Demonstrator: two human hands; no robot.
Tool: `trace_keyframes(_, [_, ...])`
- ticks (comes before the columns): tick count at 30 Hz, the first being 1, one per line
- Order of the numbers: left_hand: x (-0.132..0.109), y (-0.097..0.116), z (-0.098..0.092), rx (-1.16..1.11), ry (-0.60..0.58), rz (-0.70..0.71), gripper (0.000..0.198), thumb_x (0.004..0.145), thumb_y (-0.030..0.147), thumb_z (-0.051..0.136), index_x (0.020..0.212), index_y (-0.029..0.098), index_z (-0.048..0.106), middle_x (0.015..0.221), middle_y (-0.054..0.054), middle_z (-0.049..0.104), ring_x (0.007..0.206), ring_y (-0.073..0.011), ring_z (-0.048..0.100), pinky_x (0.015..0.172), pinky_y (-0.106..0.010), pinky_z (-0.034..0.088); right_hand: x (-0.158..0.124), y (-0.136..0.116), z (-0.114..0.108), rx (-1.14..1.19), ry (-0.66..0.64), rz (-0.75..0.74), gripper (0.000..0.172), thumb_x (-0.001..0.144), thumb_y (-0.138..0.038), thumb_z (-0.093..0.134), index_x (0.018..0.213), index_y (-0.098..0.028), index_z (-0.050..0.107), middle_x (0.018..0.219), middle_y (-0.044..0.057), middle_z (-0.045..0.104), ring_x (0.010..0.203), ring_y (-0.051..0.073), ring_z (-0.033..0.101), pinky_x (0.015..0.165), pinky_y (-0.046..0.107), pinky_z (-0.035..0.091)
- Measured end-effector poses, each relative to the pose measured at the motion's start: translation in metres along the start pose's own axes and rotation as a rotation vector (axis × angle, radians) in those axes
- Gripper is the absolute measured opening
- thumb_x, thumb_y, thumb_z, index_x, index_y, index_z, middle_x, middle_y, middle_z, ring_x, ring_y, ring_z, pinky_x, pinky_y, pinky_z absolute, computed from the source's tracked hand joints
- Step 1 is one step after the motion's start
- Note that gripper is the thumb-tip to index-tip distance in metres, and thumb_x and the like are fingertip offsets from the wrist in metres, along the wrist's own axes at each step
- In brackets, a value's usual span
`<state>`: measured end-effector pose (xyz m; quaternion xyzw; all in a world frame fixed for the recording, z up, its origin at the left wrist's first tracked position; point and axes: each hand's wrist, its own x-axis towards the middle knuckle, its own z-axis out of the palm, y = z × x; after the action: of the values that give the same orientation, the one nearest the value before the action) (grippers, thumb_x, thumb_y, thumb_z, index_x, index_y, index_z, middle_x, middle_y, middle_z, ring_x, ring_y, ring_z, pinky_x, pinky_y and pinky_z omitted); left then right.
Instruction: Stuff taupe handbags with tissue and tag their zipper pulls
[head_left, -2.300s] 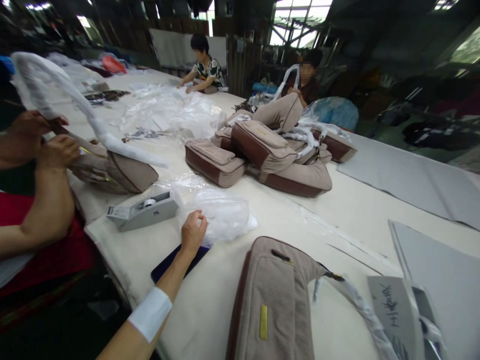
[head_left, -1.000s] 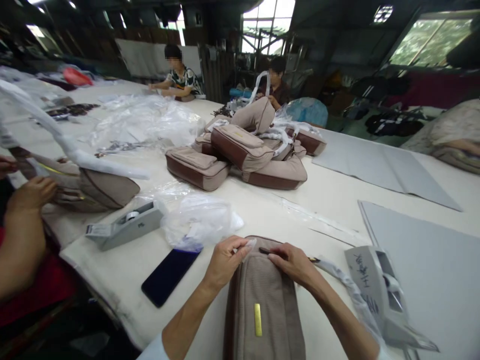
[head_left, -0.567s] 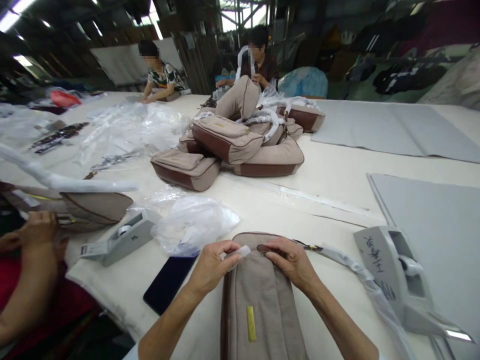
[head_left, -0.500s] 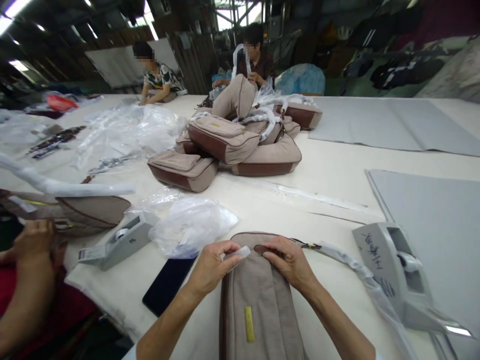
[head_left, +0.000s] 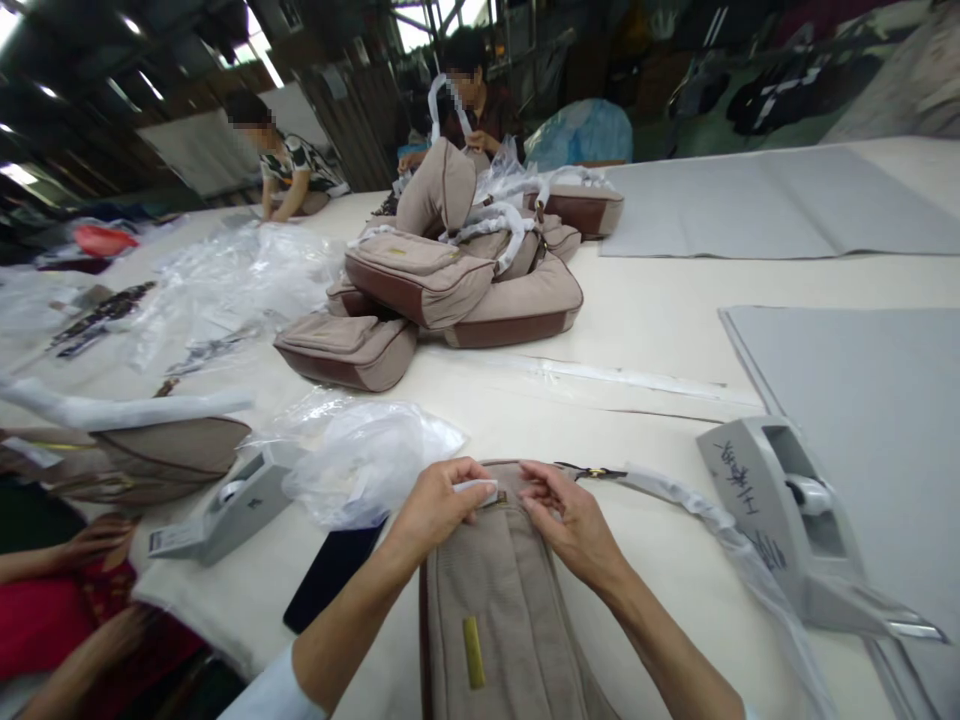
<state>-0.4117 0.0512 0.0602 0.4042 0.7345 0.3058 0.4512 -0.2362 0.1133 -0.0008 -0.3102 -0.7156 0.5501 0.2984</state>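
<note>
A taupe fabric bag (head_left: 499, 600) with brown trim and a gold plate (head_left: 473, 652) lies in front of me. My left hand (head_left: 442, 505) is closed at the bag's far end, pinching a small white strip (head_left: 487, 491) between thumb and fingers. Just right of the strip, a small metal zipper piece (head_left: 502, 497) shows on the bag. My right hand (head_left: 566, 515) hovers over the bag's right edge with its fingers apart and nothing visible in them. From the bag, a strap (head_left: 675, 490) wrapped in white runs off to the right.
Grey tape dispensers stand on the right (head_left: 780, 520) and left (head_left: 225, 505). Beside my left arm are a dark flat object (head_left: 330, 575) and clear plastic (head_left: 375, 455). More bags (head_left: 420, 285) are piled ahead. A co-worker's arms (head_left: 82, 570) are at left; two people sit across the table.
My right hand has let go of the brown tab on the bag and spread its fingers. The left hand has brought the white strip down to the bag. The view has shifted slightly.
</note>
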Motion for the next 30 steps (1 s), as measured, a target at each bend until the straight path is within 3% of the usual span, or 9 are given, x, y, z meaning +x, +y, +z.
trace_keyframes(4, [0.012,0.002,0.001,0.046,-0.005,-0.051,0.023,0.072,0.037,0.062,0.079,0.015,0.061,0.06,0.003,0.058,0.045,-0.0083,0.052,0.048,-0.018,0.037,-0.007,0.005,0.001,-0.046,0.061,0.059,0.03,0.082,-0.015,0.047,0.111,-0.015,0.057,0.09,0.007,0.067,0.081,0.017,0.062,0.076,0.033,0.051])
trace_keyframes(9, [0.029,0.014,0.008,0.149,-0.041,-0.062,0.024,0.075,0.039,0.054,0.081,0.016,0.058,0.065,0.002,0.06,0.04,-0.0104,0.055,0.042,-0.019,0.036,0.004,-0.01,0.012,-0.154,0.022,-0.089,0.029,0.076,-0.022,0.064,0.105,-0.018,0.059,0.102,0.009,0.063,0.084,0.02,0.057,0.072,0.033,0.049])
trace_keyframes(12, [0.034,0.017,0.004,0.13,-0.072,-0.09,0.038,0.083,0.049,0.041,0.081,0.015,0.06,0.061,0.0,0.06,0.041,-0.0117,0.056,0.045,-0.021,0.04,0.012,-0.013,0.016,-0.207,0.007,-0.146,0.01,0.083,-0.023,0.058,0.091,-0.019,0.062,0.092,0.007,0.064,0.088,0.021,0.057,0.078,0.034,0.046])
trace_keyframes(15, [0.033,0.016,-0.005,0.03,-0.107,-0.129,0.055,0.085,0.059,0.031,0.085,0.013,0.062,0.063,-0.002,0.063,0.046,-0.0125,0.057,0.051,-0.024,0.042,0.017,-0.006,0.014,-0.116,0.009,-0.101,0.018,0.089,-0.024,0.047,0.083,-0.019,0.064,0.086,0.005,0.065,0.085,0.019,0.059,0.078,0.032,0.045])
trace_keyframes(17, [0.032,0.013,-0.009,-0.059,-0.166,-0.067,0.048,0.082,0.057,0.043,0.09,0.013,0.062,0.065,-0.001,0.063,0.052,-0.0118,0.057,0.055,-0.023,0.041,0.019,-0.001,0.01,-0.034,-0.013,-0.061,0.023,0.09,-0.027,0.045,0.08,-0.019,0.065,0.086,0.005,0.065,0.088,0.019,0.059,0.08,0.031,0.046])
trace_keyframes(20, [0.031,0.002,-0.007,-0.146,-0.243,0.04,0.031,0.072,0.04,0.063,0.086,0.013,0.063,0.064,0.002,0.059,0.056,-0.0096,0.052,0.056,-0.02,0.038,0.02,0.004,0.005,0.003,-0.07,-0.029,0.026,0.09,-0.029,0.045,0.077,-0.019,0.065,0.088,0.006,0.065,0.091,0.019,0.059,0.083,0.032,0.046])
trace_keyframes(24, [0.032,-0.012,0.002,-0.196,-0.189,0.052,0.023,0.071,0.035,0.062,0.072,0.012,0.061,0.06,0.004,0.054,0.052,-0.0075,0.046,0.054,-0.02,0.036,0.017,0.005,0.004,-0.062,-0.074,0.031,0.027,0.087,-0.031,0.048,0.071,-0.019,0.065,0.09,0.007,0.065,0.09,0.021,0.059,0.083,0.033,0.045])
trace_keyframes(27, [0.032,-0.016,0.005,-0.223,-0.16,0.058,0.022,0.07,0.035,0.062,0.069,0.013,0.06,0.058,0.004,0.053,0.052,-0.0077,0.046,0.054,-0.02,0.036,0.016,0.003,0.006,-0.053,-0.031,0.105,0.023,0.085,-0.034,0.049,0.086,-0.019,0.065,0.097,0.007,0.065,0.093,0.022,0.058,0.083,0.033,0.044])
trace_keyframes(30, [0.031,-0.018,0.004,-0.259,-0.127,0.061,0.021,0.069,0.034,0.062,0.068,0.013,0.061,0.058,0.004,0.053,0.05,-0.0076,0.046,0.052,-0.02,0.035,0.021,0.0,0.009,-0.051,-0.05,0.196,0.025,0.081,-0.039,0.053,0.086,-0.017,0.064,0.086,0.005,0.065,0.08,0.02,0.058,0.073,0.03,0.044])
